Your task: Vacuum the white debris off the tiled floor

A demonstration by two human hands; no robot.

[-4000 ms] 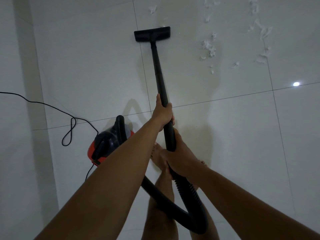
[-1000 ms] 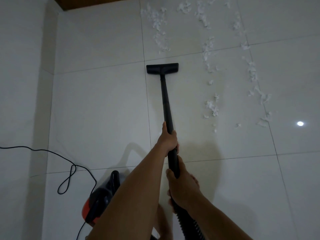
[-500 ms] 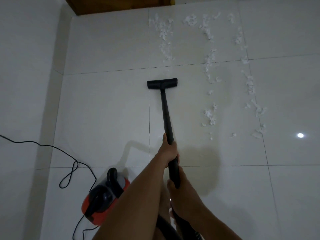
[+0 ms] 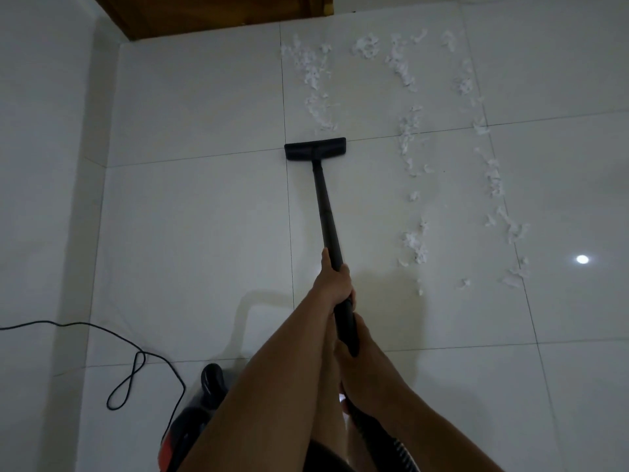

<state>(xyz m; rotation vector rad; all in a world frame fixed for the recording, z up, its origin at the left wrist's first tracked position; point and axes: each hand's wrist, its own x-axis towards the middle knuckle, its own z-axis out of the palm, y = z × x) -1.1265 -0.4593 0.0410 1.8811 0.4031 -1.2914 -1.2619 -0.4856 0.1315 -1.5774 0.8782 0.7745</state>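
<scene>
Black wand | both hands gripping | no legible writing

No text, label, brand, number or sign could be read anywhere in the view; the black floor nozzle and wand showed plain dark surfaces. The red and black vacuum body sat largely hidden behind a forearm and in dim light, and whatever marking it may have carried was too dark to make out.
</scene>
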